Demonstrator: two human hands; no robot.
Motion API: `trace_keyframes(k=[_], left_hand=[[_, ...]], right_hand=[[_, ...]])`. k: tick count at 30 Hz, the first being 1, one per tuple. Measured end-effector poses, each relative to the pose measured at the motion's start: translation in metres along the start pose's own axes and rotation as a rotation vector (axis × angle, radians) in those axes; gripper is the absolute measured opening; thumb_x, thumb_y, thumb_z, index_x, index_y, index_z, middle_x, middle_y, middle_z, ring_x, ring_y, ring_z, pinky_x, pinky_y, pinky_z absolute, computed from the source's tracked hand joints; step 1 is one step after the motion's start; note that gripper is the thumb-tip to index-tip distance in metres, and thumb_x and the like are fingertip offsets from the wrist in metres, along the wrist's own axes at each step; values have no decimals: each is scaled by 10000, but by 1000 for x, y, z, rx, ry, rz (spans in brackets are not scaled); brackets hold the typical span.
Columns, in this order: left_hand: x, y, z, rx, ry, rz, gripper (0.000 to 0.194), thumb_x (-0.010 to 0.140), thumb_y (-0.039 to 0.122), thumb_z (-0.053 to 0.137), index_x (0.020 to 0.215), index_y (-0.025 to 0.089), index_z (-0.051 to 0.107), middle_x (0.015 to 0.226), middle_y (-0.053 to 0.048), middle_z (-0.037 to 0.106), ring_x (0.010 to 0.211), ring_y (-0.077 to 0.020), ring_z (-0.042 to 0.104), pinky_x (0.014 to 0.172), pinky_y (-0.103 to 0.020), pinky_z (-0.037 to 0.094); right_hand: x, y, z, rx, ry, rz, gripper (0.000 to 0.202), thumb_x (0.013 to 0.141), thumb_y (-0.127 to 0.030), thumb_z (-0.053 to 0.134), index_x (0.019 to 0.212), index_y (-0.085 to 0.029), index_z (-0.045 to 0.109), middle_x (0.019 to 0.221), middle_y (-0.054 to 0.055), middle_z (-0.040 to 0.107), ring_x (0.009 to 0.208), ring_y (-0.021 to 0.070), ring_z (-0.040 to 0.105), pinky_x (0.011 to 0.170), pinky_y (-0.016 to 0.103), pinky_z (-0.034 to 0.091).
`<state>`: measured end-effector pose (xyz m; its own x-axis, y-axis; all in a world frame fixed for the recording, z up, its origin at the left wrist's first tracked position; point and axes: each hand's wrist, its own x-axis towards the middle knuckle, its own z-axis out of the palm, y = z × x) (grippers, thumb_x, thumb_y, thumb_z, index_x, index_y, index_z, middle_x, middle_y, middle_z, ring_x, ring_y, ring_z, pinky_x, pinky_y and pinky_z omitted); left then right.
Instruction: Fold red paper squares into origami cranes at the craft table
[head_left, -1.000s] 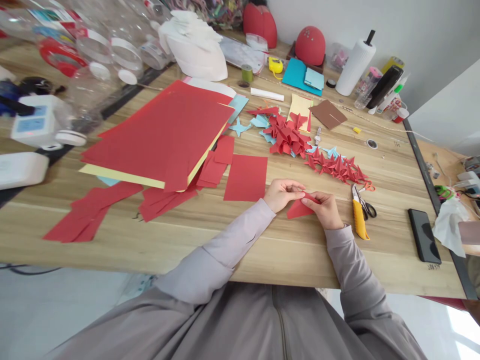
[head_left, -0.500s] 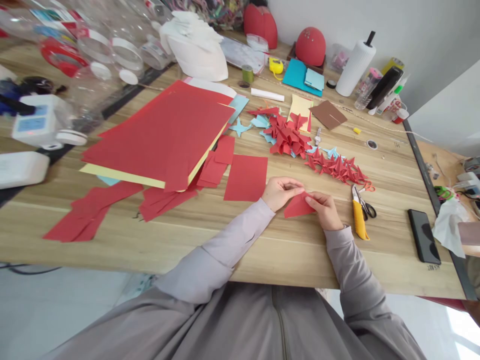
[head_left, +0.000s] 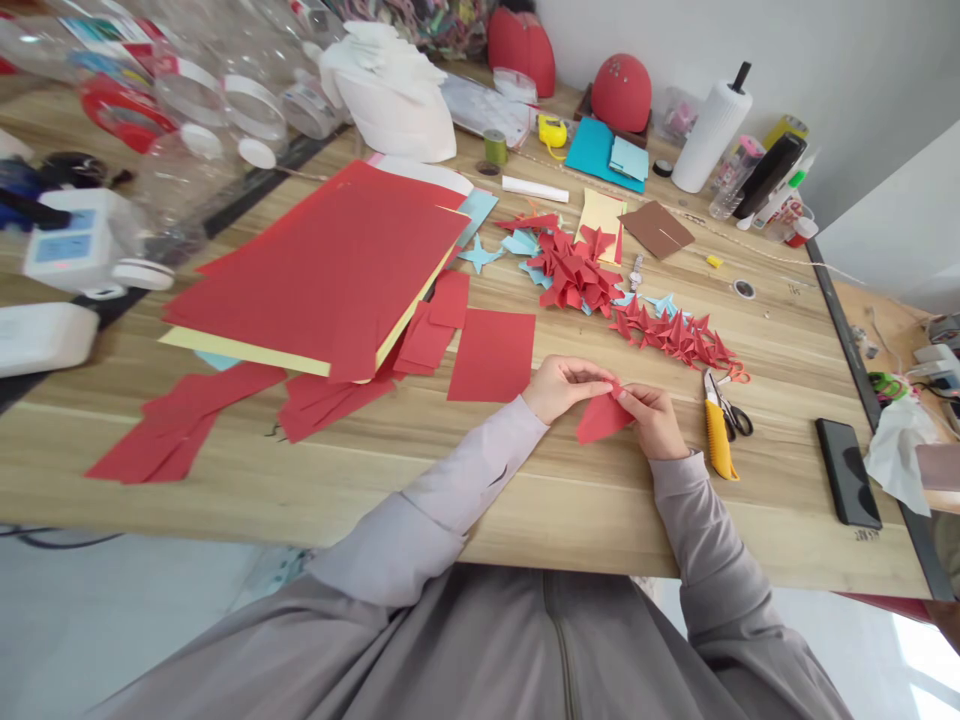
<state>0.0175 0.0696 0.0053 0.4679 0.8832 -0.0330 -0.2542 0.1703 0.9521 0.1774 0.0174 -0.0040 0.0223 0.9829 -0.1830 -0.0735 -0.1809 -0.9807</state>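
Observation:
Between my two hands is a folded piece of red paper [head_left: 604, 420], its point up at my fingertips and its wider part hanging toward me. My left hand [head_left: 559, 388] pinches its upper left edge between thumb and fingers. On the other side, my right hand [head_left: 654, 415] grips the upper right edge with the thumb on top. A flat red paper square [head_left: 492, 355] lies just left of my left hand. Beyond my hands are a row of folded red paper stars [head_left: 675, 335] and a pile of red folded pieces [head_left: 574, 270].
Scissors [head_left: 731, 410] and a yellow-handled cutter [head_left: 718, 435] lie right of my right hand, with a black phone [head_left: 847, 470] farther right. A stack of large red sheets [head_left: 330, 265] and red strips [head_left: 180, 425] cover the left. Plastic bottles [head_left: 180, 180] stand at the back left.
The red paper has turned and narrowed, its lower part now pointing down to the left. Both hands have shifted slightly, the fingertips coming closer together at the paper's top.

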Motion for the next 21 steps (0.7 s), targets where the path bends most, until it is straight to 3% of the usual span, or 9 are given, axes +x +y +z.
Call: trace_keyframes(k=[12, 18, 21], left_hand=[[-2, -2, -2, 36, -10, -13, 341, 480, 364, 853, 694, 135, 720, 796, -88, 745, 753, -209, 703, 753, -337, 571], [-2, -2, -5, 8, -33, -27, 414, 456, 308, 865, 796, 122, 719, 768, -89, 744, 705, -203, 704, 722, -329, 577], [-2, -1, -5, 27, -45, -2, 363, 479, 288, 855, 773, 123, 719, 771, -90, 744, 704, -197, 703, 713, -315, 576]], right_hand=[[-1, 5, -7, -20, -34, -31, 277, 648, -488, 749, 681, -213, 728, 645, -8, 680, 583, 137, 572, 578, 258, 458], [-2, 3, -10, -120, -41, -46, 258, 657, -453, 753, 746, -212, 757, 679, 10, 705, 611, 163, 600, 592, 276, 465], [-3, 1, -9, -113, -41, -43, 243, 661, -440, 753, 757, -216, 762, 704, 8, 716, 614, 162, 608, 599, 275, 466]])
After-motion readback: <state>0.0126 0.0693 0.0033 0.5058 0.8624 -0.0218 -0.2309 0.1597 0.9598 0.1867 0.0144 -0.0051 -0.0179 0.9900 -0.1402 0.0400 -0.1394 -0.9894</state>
